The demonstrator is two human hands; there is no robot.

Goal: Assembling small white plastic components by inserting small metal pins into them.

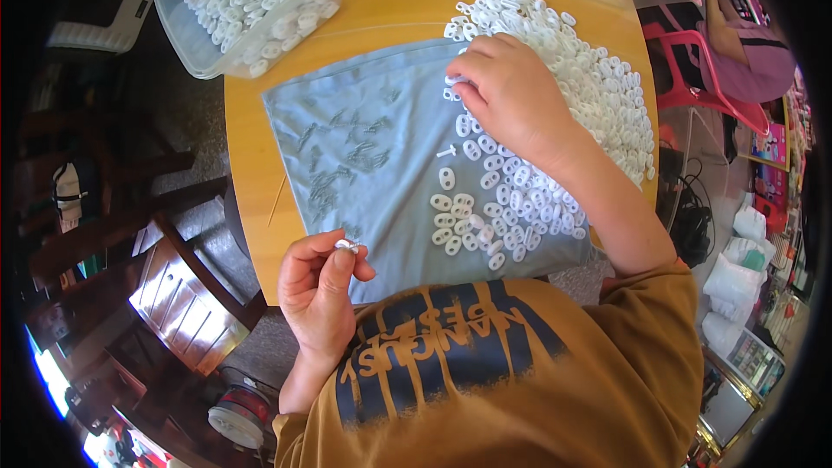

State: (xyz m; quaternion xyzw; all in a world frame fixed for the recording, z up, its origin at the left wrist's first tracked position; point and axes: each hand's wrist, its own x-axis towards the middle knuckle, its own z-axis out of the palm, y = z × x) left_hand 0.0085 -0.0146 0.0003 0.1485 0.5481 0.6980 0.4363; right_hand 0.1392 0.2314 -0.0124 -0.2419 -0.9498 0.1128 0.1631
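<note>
Near the cloth's front left edge, my left hand pinches a small white plastic piece between thumb and fingertips. My right hand reaches over to the cloth's far right, its fingers closed around a white oval piece with two holes, partly hidden by the fingers. Loose white two-hole ovals form a large heap beside and under my right forearm. Several more ovals lie spread on the grey-blue cloth. A small white T-shaped piece rests among them. Thin dark spring-like bits are scattered on the cloth's left part.
A clear plastic tub filled with white pieces stands at the table's far left. A thin stick lies on the wooden table. Wooden chairs are at left. A person sits beyond a red plastic chair at right.
</note>
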